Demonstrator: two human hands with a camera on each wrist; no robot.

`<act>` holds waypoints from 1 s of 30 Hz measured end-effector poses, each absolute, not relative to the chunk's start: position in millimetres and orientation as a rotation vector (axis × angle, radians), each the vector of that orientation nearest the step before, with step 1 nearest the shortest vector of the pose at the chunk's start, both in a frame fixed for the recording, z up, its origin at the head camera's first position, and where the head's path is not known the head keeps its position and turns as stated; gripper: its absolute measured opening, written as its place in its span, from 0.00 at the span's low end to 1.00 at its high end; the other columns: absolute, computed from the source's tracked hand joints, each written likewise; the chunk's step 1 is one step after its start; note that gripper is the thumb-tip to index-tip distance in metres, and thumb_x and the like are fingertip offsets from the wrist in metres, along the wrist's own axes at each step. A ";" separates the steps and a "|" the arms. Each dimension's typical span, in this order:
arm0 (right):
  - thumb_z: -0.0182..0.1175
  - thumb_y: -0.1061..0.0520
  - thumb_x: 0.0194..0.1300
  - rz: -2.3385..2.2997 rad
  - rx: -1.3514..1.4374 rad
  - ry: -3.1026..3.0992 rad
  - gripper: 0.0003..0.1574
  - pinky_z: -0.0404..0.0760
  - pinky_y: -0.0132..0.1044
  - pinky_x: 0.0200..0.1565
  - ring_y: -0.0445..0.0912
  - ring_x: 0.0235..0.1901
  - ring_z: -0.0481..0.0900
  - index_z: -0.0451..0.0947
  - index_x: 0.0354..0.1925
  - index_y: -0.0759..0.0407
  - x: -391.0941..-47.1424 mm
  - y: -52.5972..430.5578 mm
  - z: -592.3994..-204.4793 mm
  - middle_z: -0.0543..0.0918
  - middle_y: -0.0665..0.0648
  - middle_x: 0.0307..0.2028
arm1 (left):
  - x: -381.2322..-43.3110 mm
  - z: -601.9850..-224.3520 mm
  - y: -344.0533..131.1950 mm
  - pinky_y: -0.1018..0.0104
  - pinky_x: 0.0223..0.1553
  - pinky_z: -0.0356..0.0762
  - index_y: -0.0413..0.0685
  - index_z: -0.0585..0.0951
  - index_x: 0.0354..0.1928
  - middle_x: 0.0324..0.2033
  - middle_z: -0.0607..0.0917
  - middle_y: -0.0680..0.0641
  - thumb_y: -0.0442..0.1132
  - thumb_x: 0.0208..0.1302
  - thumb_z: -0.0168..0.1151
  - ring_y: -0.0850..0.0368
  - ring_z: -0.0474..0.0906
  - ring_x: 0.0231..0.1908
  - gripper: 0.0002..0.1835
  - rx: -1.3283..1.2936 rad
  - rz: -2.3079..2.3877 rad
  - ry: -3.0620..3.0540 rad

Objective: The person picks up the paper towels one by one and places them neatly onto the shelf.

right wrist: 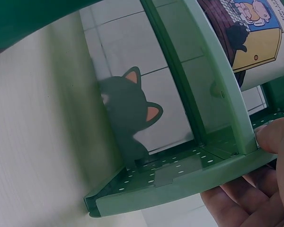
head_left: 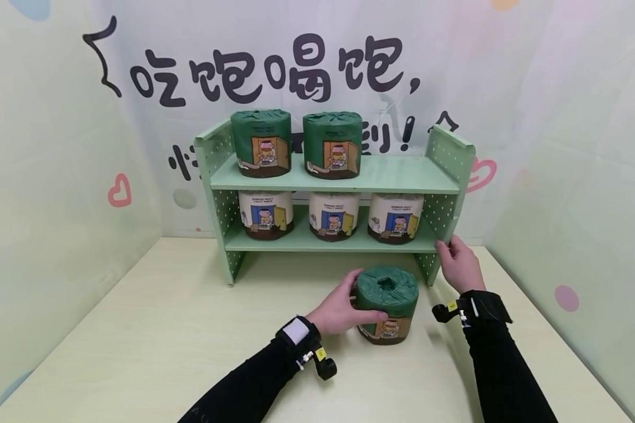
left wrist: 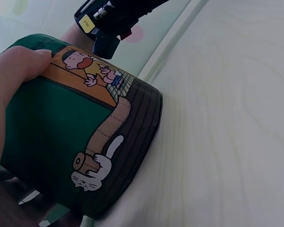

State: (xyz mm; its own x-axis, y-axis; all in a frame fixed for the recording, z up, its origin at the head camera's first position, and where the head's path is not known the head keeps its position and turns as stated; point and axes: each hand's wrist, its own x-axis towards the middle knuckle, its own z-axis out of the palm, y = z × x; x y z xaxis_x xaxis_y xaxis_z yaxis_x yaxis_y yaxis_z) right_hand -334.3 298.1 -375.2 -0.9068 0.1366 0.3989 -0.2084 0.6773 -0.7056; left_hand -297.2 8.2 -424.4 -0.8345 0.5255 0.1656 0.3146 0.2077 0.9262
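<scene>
My left hand [head_left: 344, 310] grips a green-wrapped toilet paper roll [head_left: 388, 302] from its left side, thumb across the front. The roll stands upright at the table surface, in front of the light green two-tier shelf [head_left: 402, 170]. In the left wrist view the cartoon wrapper [left wrist: 61, 109] faces the camera, with the dark base right at the table. My right hand [head_left: 461, 267] holds the shelf's right side panel [right wrist: 175, 189] at the lower board, with the thumb on the inner side and fingers curled around the outside.
Two green rolls stand on the upper tier, at left [head_left: 261, 144] and middle [head_left: 332, 145]. On the lower tier sit three white rolls [head_left: 264, 214], evenly spaced. The pale wooden table [head_left: 190, 341] meets a printed backdrop [head_left: 137, 117] behind and at both sides.
</scene>
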 end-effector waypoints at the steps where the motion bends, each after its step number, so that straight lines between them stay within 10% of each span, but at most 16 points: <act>1: 0.43 0.46 0.81 1.114 0.056 -2.468 0.30 0.74 0.62 0.52 0.62 0.54 0.74 0.67 0.67 0.65 -334.4 298.0 -375.1 0.76 0.71 0.57 | -297.3 -424.2 8.4 0.53 0.59 0.70 0.60 0.59 0.73 0.59 0.73 0.59 0.50 0.54 0.78 0.62 0.68 0.57 0.48 0.834 1.674 2.298; 30: 0.43 0.45 0.81 1.137 0.044 -2.476 0.30 0.75 0.61 0.51 0.61 0.54 0.74 0.66 0.67 0.64 -335.7 297.4 -373.7 0.76 0.70 0.57 | -295.2 -422.9 8.3 0.55 0.57 0.71 0.66 0.66 0.67 0.56 0.75 0.63 0.49 0.51 0.80 0.64 0.70 0.55 0.43 0.839 1.706 2.264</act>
State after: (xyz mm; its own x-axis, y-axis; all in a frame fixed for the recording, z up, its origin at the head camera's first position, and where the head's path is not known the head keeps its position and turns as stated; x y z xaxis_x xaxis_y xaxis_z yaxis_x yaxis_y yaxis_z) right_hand -335.7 297.4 -373.7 -0.9141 0.1407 0.3802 -0.1967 0.6660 -0.7195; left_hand -295.2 8.3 -422.9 -0.8230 0.5374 0.1839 0.3249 0.1799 0.9285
